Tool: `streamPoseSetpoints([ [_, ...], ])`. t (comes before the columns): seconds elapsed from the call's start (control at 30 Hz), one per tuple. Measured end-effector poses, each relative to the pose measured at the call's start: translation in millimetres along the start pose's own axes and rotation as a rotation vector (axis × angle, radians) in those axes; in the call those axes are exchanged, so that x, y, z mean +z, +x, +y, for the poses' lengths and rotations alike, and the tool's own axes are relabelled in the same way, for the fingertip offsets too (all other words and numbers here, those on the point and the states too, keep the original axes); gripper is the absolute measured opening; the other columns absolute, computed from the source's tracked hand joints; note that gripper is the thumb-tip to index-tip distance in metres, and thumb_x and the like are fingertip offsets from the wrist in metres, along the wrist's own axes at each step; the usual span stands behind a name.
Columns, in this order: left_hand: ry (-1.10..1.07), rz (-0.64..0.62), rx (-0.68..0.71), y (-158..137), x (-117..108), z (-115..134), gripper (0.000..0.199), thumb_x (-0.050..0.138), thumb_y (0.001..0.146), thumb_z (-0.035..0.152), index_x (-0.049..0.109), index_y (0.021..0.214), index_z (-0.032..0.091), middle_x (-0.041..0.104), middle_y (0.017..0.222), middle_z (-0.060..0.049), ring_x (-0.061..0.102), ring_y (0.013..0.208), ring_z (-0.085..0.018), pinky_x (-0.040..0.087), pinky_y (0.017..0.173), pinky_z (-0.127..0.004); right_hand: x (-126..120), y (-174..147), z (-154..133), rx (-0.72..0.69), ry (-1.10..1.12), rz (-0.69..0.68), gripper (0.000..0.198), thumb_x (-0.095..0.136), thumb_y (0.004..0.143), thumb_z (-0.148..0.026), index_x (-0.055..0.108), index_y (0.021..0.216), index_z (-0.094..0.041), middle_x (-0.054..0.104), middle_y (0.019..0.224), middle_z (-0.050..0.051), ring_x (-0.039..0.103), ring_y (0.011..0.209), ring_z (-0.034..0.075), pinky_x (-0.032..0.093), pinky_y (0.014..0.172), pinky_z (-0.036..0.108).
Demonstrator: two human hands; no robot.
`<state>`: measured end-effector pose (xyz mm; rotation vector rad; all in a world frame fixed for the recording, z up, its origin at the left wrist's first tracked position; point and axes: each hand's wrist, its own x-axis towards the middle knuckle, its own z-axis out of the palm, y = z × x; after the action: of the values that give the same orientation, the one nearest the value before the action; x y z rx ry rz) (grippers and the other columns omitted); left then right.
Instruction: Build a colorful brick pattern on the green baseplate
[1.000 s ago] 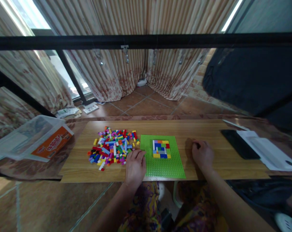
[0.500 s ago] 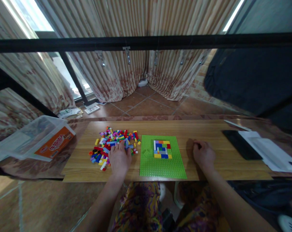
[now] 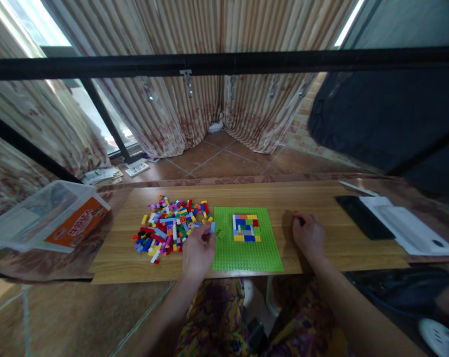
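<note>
Between thumb and fingers, my left hand pinches a light blue toy brick at the left edge of the green baseplate. On that plate stands a roughly square block of coloured bricks in white, yellow, red, blue and orange. A loose pile of mixed bricks lies on the wood to the left of my left hand. My right hand rests on the tabletop right of the plate, its fingers curled. Whether anything is inside those fingers is hidden.
The wooden table carries a dark tablet-like slab and a white tray-like piece at the right. A clear plastic tub with an orange label stands left of it. A black bar crosses beyond the table.
My left hand has come away from the pile and moved right to the baseplate's edge with a light blue brick. My right hand stays in place. The view has shifted slightly.
</note>
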<state>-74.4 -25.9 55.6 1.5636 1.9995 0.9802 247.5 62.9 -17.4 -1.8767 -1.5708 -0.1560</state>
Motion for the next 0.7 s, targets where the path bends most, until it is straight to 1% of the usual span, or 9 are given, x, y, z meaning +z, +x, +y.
streamPoseSetpoints([
  [0.07, -0.051, -0.052, -0.012, -6, 12, 9, 0.015, 0.059, 0.082, 0.019, 0.067, 0.095, 0.019, 0.072, 0.090, -0.004, 0.068, 0.081, -0.017, 0.051, 0.075, -0.029, 0, 0, 0, 0.003, 0.002, -0.001, 0.034, 0.043, 0.084, -0.031, 0.072, 0.087, -0.014, 0.066, 0.084, 0.013, 0.055, 0.077, 0.023, 0.042, 0.073, 0.035],
  [0.17, -0.054, -0.104, -0.036, -9, 28, 21, 0.007, 0.062, 0.080, 0.016, 0.066, 0.085, 0.019, 0.071, 0.083, -0.003, 0.067, 0.077, -0.016, 0.049, 0.070, -0.027, 0, 0, 0, 0.010, 0.010, 0.000, 0.033, 0.043, 0.084, -0.030, 0.072, 0.088, -0.015, 0.066, 0.085, 0.013, 0.055, 0.078, 0.023, 0.042, 0.074, 0.035],
  [0.23, -0.038, -0.140, -0.056, -7, 35, 28, 0.004, 0.063, 0.080, 0.016, 0.064, 0.080, 0.019, 0.070, 0.078, -0.002, 0.066, 0.073, -0.015, 0.047, 0.068, -0.026, 1, 0, 0, 0.008, 0.012, -0.002, 0.033, 0.043, 0.084, -0.029, 0.072, 0.087, -0.015, 0.065, 0.084, 0.013, 0.055, 0.078, 0.023, 0.042, 0.074, 0.035],
  [0.3, -0.017, -0.165, -0.083, -4, 39, 34, 0.003, 0.063, 0.081, 0.018, 0.064, 0.079, 0.019, 0.071, 0.076, -0.002, 0.066, 0.072, -0.015, 0.045, 0.066, -0.026, 1, 0, 0, 0.005, 0.008, -0.006, 0.033, 0.043, 0.084, -0.029, 0.072, 0.087, -0.015, 0.065, 0.083, 0.012, 0.055, 0.078, 0.023, 0.042, 0.074, 0.035],
  [0.47, 0.077, -0.198, -0.091, 5, 47, 43, 0.007, 0.064, 0.084, 0.026, 0.065, 0.085, 0.019, 0.073, 0.079, -0.004, 0.069, 0.075, -0.019, 0.044, 0.066, -0.028, 0, 0, -1, 0.032, 0.009, -0.021, 0.033, 0.043, 0.084, -0.029, 0.073, 0.090, -0.014, 0.066, 0.086, 0.013, 0.056, 0.079, 0.023, 0.042, 0.075, 0.035],
  [0.6, 0.198, -0.189, -0.076, 7, 54, 46, 0.011, 0.062, 0.084, 0.026, 0.066, 0.092, 0.019, 0.074, 0.081, -0.007, 0.070, 0.080, -0.023, 0.046, 0.069, -0.030, 0, 0, -1, 0.032, 0.012, -0.035, 0.033, 0.044, 0.085, -0.029, 0.073, 0.089, -0.014, 0.066, 0.087, 0.014, 0.056, 0.080, 0.023, 0.043, 0.077, 0.035],
  [0.7, 0.239, -0.185, -0.092, 7, 57, 49, 0.018, 0.061, 0.083, 0.026, 0.065, 0.100, 0.019, 0.074, 0.083, -0.008, 0.071, 0.084, -0.025, 0.047, 0.072, -0.032, 0, 1, 0, 0.016, 0.016, -0.023, 0.033, 0.044, 0.085, -0.029, 0.073, 0.089, -0.014, 0.067, 0.086, 0.014, 0.057, 0.081, 0.023, 0.043, 0.077, 0.035],
])
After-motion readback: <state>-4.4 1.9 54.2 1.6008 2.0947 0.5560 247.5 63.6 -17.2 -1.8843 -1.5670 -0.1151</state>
